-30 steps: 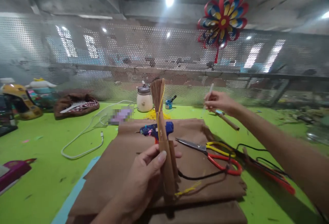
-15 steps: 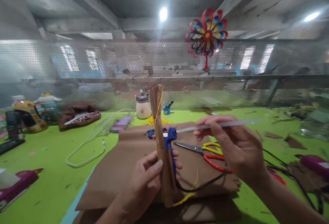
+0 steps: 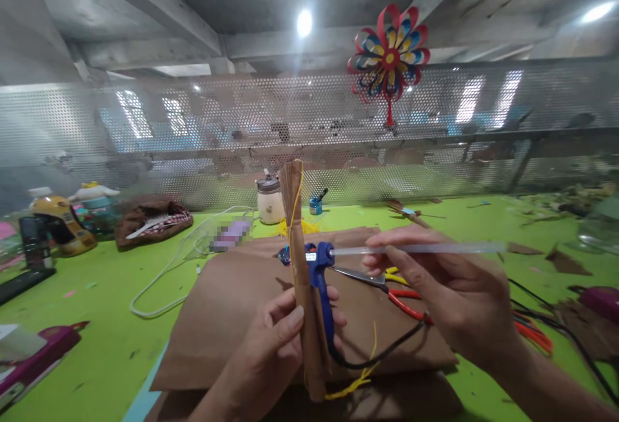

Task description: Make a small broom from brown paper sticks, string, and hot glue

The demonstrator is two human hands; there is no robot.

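My left hand [image 3: 278, 338] is closed around a pleated brown paper bundle [image 3: 305, 325], which stands upright with a yellow cord along its edge. The same hand grips a blue hot glue gun [image 3: 323, 280] behind the paper; its nozzle points left. Between the thumb and fingers of my right hand [image 3: 442, 286] is a long translucent glue stick [image 3: 435, 248]. The stick lies almost level, its left end at the rear opening of the glue gun. How far in it goes I cannot tell. Scissors [image 3: 399, 293] with yellow and red handles lie below, partly hidden by my right hand.
Brown paper sheets [image 3: 217, 325] cover the middle of the green table [image 3: 109, 286]. A black cord [image 3: 382, 354] runs from the glue gun. At the back stand a lidded jug [image 3: 269, 202] and a small blue bottle [image 3: 316, 205]. A white cable [image 3: 157, 286] lies left.
The glue stick has swung from slanting up to the right to nearly level, its left end still at the glue gun's rear. The whole view has shifted slightly.
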